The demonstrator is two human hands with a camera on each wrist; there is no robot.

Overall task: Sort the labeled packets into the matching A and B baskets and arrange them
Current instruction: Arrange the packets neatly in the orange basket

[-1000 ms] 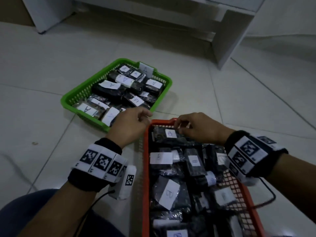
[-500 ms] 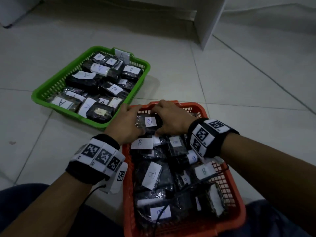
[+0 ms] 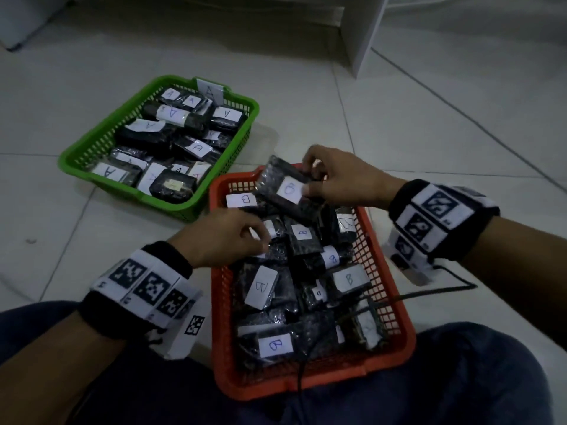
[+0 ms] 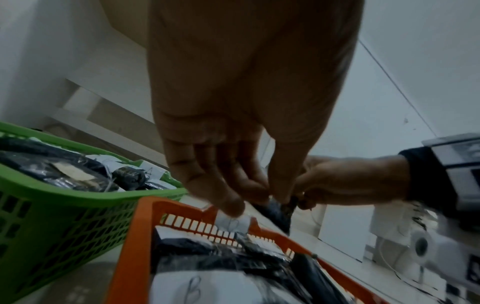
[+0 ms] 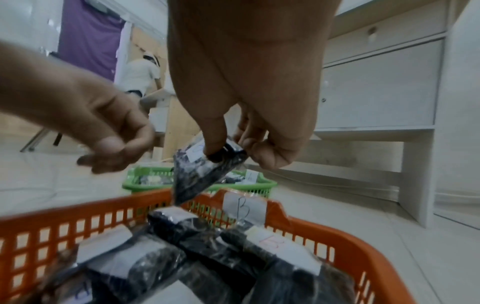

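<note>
Evidently the sorting is nearly finished; the green basket (image 3: pixel 92 148) in the upper left of the head view is holding only packets whose readable labels say A, and the orange basket (image 3: pixel 395 305) in the lower centre is holding packets marked B, so what is left looks like arranging rather than sorting. The right hand (image 3: pixel 343 182) is pinching one B packet (image 3: pixel 285 188) by its edge between thumb and fingers, lifting it clear above the far end of the orange basket; in the right wrist view the packet (image 5: pixel 202 170) is hanging tilted from that grip with its lower corner just over the rim. The left hand (image 3: pixel 224 237) is hovering over the left side of the orange basket with its fingers loosely curled, and as far as the wrist view shows it is holding nothing. The B packets are lying at mixed angles, some overlapping, so I judge that the straightening is still to be done; the lifted packet needs a place among them. No packets are lying loose on the tiled floor (image 3: pixel 337 118).
</note>
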